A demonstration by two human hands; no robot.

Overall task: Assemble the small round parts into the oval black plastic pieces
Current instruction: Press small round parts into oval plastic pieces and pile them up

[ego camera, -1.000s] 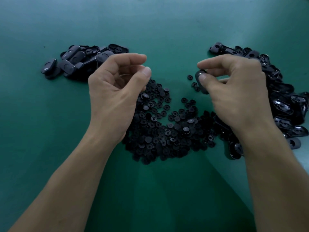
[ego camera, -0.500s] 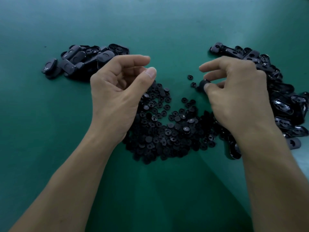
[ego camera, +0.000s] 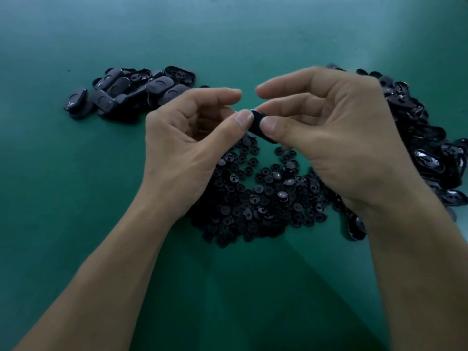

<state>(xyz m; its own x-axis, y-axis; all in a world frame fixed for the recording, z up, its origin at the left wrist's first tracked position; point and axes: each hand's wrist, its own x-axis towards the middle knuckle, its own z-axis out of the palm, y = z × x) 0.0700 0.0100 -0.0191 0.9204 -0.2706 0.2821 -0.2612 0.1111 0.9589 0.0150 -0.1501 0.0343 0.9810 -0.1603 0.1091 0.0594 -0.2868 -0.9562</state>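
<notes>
Both hands raised above the green worktop [ego camera: 76,224], meeting over the central heap. Right hand [ego camera: 336,148] pinches one oval black piece [ego camera: 258,125] between thumb and forefinger; the other digits curl loosely. Left hand [ego camera: 182,148] brings its thumb tip against the same piece, index finger arched above. Whether a small round part sits under the left thumb: cannot tell, it is hidden.

Risks, as judged:
- A round part pressed in crooked may jam or pop out and drop into the heap below, lost among identical ones.
- The grip on the oval piece is by fingertips only; a hard push from the left thumb could twist it loose.
- Low light and black-on-black make the seat hard to see, so misalignment is likely.

Counts:
- Held oval piece: one.
- Heap of small round parts [ego camera: 266,198]: too many to count, well over a hundred by look, directly beneath the hands.
- Left pile of oval pieces [ego camera: 131,92]: roughly fifteen visible, overlapping.
- Right pile of oval pieces [ego camera: 430,148]: dozens, glossy sides up, partly behind the right hand.
</notes>
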